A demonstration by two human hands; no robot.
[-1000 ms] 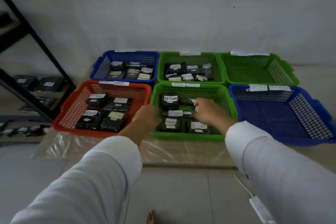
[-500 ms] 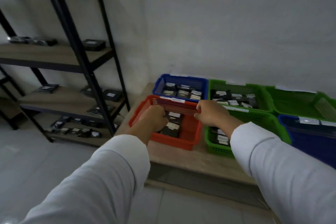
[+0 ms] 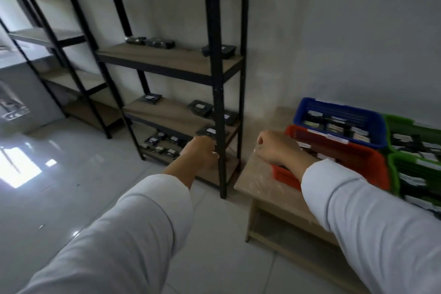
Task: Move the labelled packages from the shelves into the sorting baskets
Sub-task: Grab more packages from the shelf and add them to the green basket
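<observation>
Black labelled packages lie on the black-framed shelf unit (image 3: 216, 79): one at the top board's right end (image 3: 218, 50), two on the middle board (image 3: 150, 99) (image 3: 200, 107), one at the front edge (image 3: 208, 131), several lower down. My left hand (image 3: 198, 153) hangs in front of the unit's front post, fingers curled, holding nothing. My right hand (image 3: 276, 148) is curled and empty above the left end of the red basket (image 3: 358, 157). The blue basket (image 3: 338, 105) and the green baskets (image 3: 405, 126) hold packages.
The baskets stand on a low wooden table (image 3: 257, 174) against the wall, right of the shelves. A second black shelf unit (image 3: 71, 38) stands further left. Glossy white floor tiles (image 3: 95, 186) spread in front of both units.
My view has swung left from the baskets to the shelves. Both hands left the green basket, passed over the red one, and the left now reaches the shelf post.
</observation>
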